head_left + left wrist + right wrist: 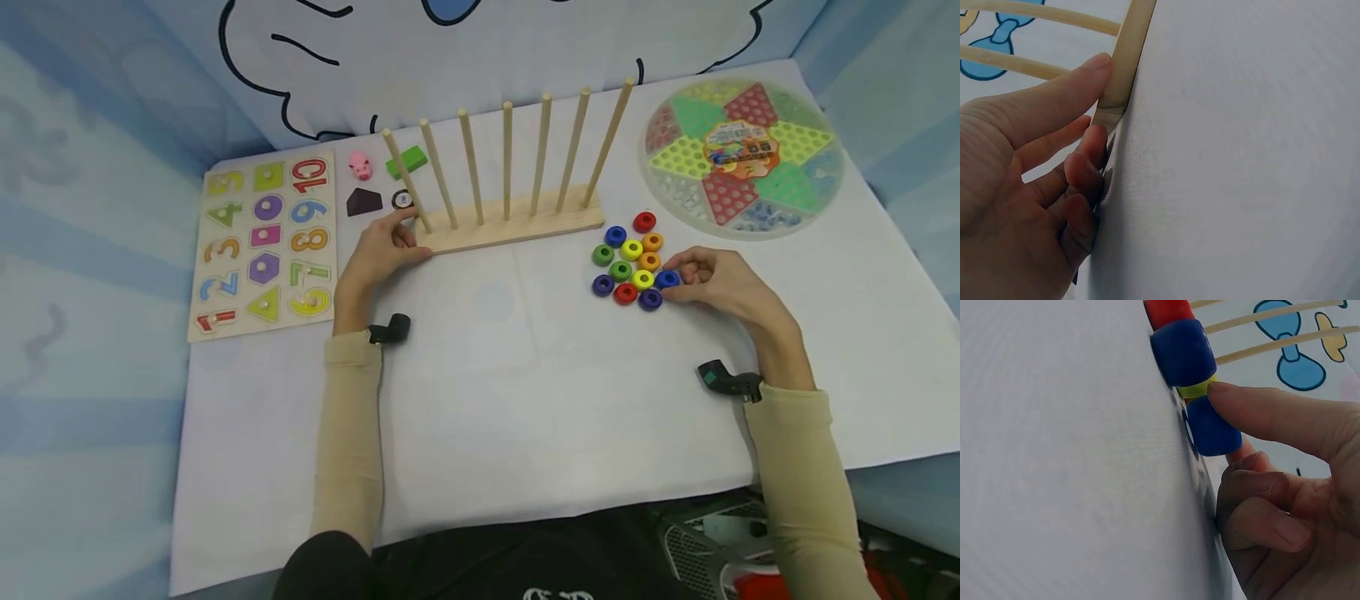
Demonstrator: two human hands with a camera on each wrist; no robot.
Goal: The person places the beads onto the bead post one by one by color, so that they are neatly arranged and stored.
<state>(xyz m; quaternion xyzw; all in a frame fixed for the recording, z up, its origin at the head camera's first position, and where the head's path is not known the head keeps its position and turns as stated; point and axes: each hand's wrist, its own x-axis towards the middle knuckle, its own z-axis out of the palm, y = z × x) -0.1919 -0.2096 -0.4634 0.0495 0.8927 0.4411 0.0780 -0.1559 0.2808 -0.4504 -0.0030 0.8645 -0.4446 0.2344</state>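
Note:
A wooden peg stand [517,223] with several upright pegs sits toward the back of the table. My left hand [384,252] grips the left end of its base; in the left wrist view the thumb [1094,69] lies against the wood. To the right of the stand is a cluster of colored rings: red [644,222], orange [652,242], yellow [632,250], green [603,255] and purple [650,300]. At the cluster's right edge my right hand [716,279] pinches a blue ring [1213,428] between thumb and forefinger, and it still stands on the table.
A number-and-shape puzzle board [262,246] lies at the left. Near the stand's left end are a pink pig figure [361,165], a green block [407,162], a dark block [364,202] and a small round black-and-white piece [402,199]. A round game board [742,158] lies back right.

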